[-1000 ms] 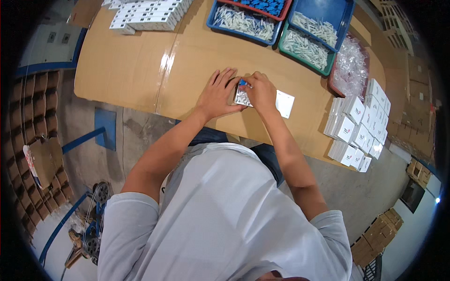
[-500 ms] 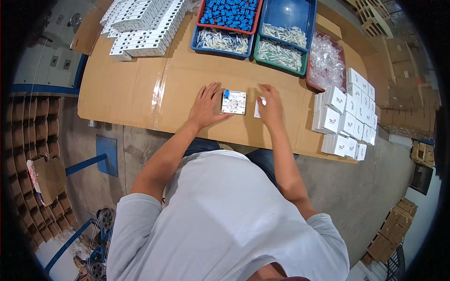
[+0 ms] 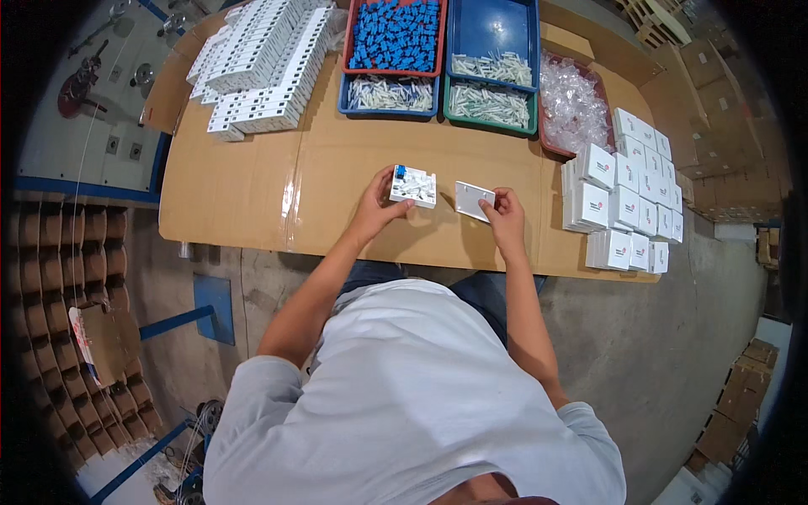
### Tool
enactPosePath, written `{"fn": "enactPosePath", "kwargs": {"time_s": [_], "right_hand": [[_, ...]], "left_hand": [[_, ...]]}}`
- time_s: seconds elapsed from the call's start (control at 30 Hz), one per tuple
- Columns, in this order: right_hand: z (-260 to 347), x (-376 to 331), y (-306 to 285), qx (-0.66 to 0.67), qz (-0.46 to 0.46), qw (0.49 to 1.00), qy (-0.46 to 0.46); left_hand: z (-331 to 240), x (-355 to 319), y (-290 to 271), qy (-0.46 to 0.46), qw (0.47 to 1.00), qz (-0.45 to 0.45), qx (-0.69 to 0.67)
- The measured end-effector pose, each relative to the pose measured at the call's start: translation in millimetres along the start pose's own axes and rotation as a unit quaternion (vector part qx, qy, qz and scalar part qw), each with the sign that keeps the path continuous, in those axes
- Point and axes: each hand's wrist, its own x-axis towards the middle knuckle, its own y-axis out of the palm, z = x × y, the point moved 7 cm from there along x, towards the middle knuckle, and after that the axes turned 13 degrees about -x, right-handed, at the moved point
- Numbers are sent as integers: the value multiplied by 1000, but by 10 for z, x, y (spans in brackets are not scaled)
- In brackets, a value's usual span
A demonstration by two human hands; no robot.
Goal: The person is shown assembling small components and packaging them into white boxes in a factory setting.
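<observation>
My left hand (image 3: 378, 207) grips a small square white box (image 3: 413, 187) by its left side, thumb along the near edge. Inside the open-topped box lie several small white pieces and one blue part (image 3: 401, 172) in the far left corner. Just right of it, my right hand (image 3: 507, 218) pinches a flat white square lid (image 3: 473, 201) by its right edge. The lid is tilted, its inner face partly showing, and stays apart from the box. Both are over the cardboard-covered table (image 3: 337, 194).
At the far side stand a red tray (image 3: 346, 59) of blue parts, a blue tray (image 3: 343, 101) and a green tray (image 3: 532, 128) of white pieces, and a red bin (image 3: 547, 143) of clear plastic. White box stacks stand far left (image 3: 278, 80) and right (image 3: 623, 206).
My right hand has picked the lid up off the table and turned it. My left hand has closed on the box and tilted it slightly. The whole view has shifted a little.
</observation>
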Motion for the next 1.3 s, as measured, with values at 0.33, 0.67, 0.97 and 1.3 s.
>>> {"fn": "enactPosePath", "kwargs": {"time_s": [0.33, 0.67, 0.97, 1.3], "right_hand": [[975, -234, -168, 207, -12, 978, 29], [725, -262, -108, 420, 7, 897, 139], [894, -342, -146, 260, 9, 961, 91], [1800, -488, 94, -82, 40, 991, -94]], "left_hand": [[-552, -75, 748, -129, 891, 28, -434], [-576, -123, 877, -206, 875, 38, -436], [-702, -141, 934, -166, 938, 73, -294], [-623, -60, 1023, -144, 917, 35, -369]]}}
